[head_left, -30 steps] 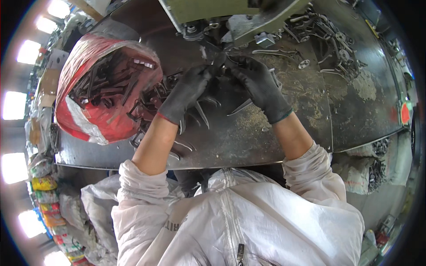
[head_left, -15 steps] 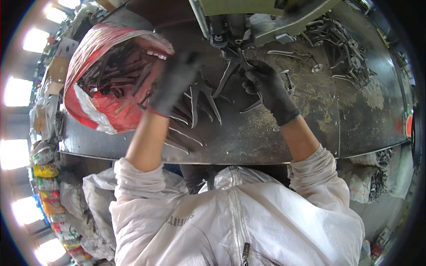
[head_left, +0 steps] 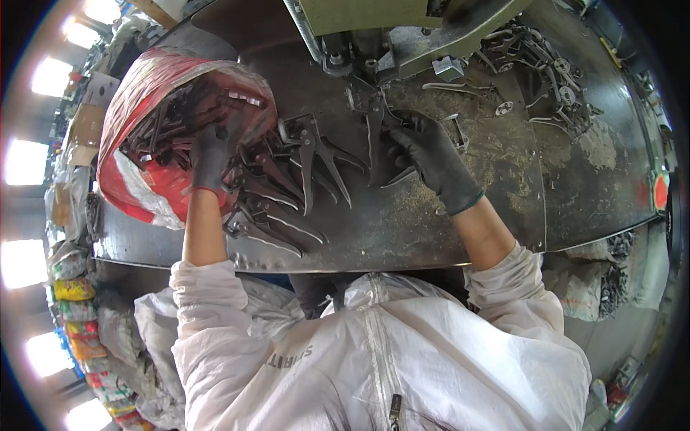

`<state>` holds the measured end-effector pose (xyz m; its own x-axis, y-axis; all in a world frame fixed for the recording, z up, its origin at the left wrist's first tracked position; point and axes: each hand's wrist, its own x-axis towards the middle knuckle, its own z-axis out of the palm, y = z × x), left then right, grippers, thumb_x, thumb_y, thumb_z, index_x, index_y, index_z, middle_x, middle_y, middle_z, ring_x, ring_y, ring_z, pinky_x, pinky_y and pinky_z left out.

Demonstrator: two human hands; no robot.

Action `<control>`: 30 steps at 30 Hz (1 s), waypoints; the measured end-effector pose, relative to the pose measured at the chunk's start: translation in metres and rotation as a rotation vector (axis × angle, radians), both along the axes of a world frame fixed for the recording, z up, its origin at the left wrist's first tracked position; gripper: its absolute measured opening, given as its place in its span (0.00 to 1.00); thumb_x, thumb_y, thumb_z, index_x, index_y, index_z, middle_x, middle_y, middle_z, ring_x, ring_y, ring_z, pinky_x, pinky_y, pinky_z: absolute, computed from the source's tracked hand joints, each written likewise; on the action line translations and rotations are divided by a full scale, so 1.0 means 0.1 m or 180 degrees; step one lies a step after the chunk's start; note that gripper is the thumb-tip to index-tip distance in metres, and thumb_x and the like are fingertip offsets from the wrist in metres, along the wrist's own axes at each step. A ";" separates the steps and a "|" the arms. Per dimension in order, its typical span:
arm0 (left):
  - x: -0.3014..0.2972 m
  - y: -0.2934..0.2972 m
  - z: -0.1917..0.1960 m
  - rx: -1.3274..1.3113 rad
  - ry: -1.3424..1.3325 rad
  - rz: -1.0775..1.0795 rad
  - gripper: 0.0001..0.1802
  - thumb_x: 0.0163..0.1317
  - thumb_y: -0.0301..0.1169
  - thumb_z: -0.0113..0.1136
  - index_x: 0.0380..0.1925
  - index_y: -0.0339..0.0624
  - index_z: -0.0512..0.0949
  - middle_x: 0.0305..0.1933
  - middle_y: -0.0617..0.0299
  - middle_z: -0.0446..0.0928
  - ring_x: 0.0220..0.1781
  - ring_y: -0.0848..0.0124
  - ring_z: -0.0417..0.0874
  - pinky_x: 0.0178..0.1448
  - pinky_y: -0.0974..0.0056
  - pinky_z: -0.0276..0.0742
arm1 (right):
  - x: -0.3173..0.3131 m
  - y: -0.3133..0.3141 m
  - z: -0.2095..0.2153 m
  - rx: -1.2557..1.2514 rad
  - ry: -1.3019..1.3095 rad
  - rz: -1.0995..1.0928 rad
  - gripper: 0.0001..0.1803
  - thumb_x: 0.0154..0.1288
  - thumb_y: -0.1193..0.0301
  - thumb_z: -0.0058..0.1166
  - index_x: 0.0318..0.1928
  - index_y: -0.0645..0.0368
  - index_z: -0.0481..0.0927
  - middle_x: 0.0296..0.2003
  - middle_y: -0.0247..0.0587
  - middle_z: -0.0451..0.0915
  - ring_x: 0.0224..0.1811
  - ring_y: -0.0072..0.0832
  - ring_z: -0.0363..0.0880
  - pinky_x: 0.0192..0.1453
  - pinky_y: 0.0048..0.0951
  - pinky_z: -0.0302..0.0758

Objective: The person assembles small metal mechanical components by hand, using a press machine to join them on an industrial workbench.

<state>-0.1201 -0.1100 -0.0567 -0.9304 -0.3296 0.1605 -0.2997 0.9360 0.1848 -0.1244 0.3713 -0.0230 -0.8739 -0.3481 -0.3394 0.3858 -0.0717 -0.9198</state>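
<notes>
Head view: the gloved left hand (head_left: 210, 154) reaches into the red sack (head_left: 136, 179) of dark metal pliers parts (head_left: 162, 129), fingers curled down among them (whether they grip one cannot be told). The gloved right hand (head_left: 431, 154) presses on a plier blank (head_left: 375, 136) just beside its fingertips, fingers closed around it, below the green press (head_left: 374, 21). More blanks (head_left: 287, 187) lie between the hands on the steel table (head_left: 402, 230).

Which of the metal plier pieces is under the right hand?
The plier piece standing alone below the green machine; right hand rests on it, apart from the pile.
</notes>
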 end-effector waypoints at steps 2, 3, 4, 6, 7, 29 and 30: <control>0.04 0.09 0.08 0.0149 0.0128 -0.0056 0.19 0.73 0.41 0.53 0.50 0.39 0.83 0.45 0.36 0.85 0.50 0.38 0.86 0.51 0.41 0.78 | 0.02 -0.01 0.04 0.0035 -0.0002 -0.0039 0.22 0.77 0.73 0.57 0.68 0.63 0.75 0.44 0.35 0.85 0.35 0.18 0.85 0.37 0.22 0.84; 0.08 0.20 0.19 0.0465 0.0229 0.0012 0.18 0.74 0.39 0.52 0.52 0.37 0.80 0.43 0.38 0.85 0.47 0.43 0.87 0.49 0.45 0.78 | 0.01 0.00 0.04 0.0078 0.0015 -0.0088 0.23 0.77 0.73 0.57 0.68 0.63 0.74 0.43 0.36 0.84 0.35 0.19 0.85 0.38 0.23 0.85; 0.17 0.35 0.38 0.0765 0.0337 0.0095 0.18 0.76 0.38 0.52 0.54 0.36 0.78 0.41 0.41 0.85 0.45 0.47 0.88 0.47 0.48 0.79 | 0.02 0.00 0.01 0.0080 0.0008 -0.0100 0.23 0.77 0.73 0.57 0.68 0.63 0.74 0.43 0.36 0.84 0.35 0.19 0.85 0.38 0.23 0.85; 0.29 0.59 0.68 0.1247 0.0085 -0.0317 0.18 0.76 0.37 0.53 0.57 0.36 0.76 0.40 0.45 0.84 0.43 0.54 0.88 0.45 0.52 0.79 | 0.01 0.03 -0.05 -0.0122 -0.0047 -0.0088 0.22 0.79 0.72 0.56 0.68 0.66 0.73 0.47 0.40 0.86 0.35 0.20 0.84 0.37 0.21 0.81; 0.39 0.74 0.84 0.1725 -0.0165 -0.0701 0.19 0.76 0.36 0.55 0.59 0.36 0.74 0.39 0.50 0.84 0.40 0.60 0.87 0.44 0.56 0.79 | 0.03 0.03 -0.06 -0.0117 -0.0057 -0.0103 0.22 0.79 0.72 0.56 0.68 0.66 0.73 0.47 0.40 0.86 0.35 0.20 0.84 0.37 0.21 0.81; 0.10 2.60 0.72 0.3194 -0.1241 -0.0783 0.20 0.80 0.42 0.55 0.53 0.33 0.77 0.43 0.58 0.83 0.36 0.74 0.85 0.43 0.64 0.83 | 0.16 0.42 0.22 0.0236 0.0807 -0.0819 0.14 0.78 0.73 0.55 0.60 0.60 0.80 0.39 0.37 0.86 0.33 0.18 0.84 0.37 0.24 0.82; 0.10 2.59 0.64 0.3178 -0.1239 -0.0777 0.20 0.80 0.42 0.55 0.53 0.33 0.77 0.43 0.58 0.83 0.36 0.74 0.85 0.43 0.64 0.83 | 0.12 0.37 0.27 -0.0089 0.0767 -0.0942 0.15 0.78 0.74 0.56 0.61 0.61 0.81 0.38 0.37 0.86 0.33 0.18 0.84 0.37 0.24 0.82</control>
<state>-0.1105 0.1492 0.0074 -0.9173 0.0520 -0.3947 -0.3289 0.4597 0.8249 -0.1126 0.4085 0.0044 -0.9915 -0.0749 -0.1060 0.1177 -0.1740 -0.9777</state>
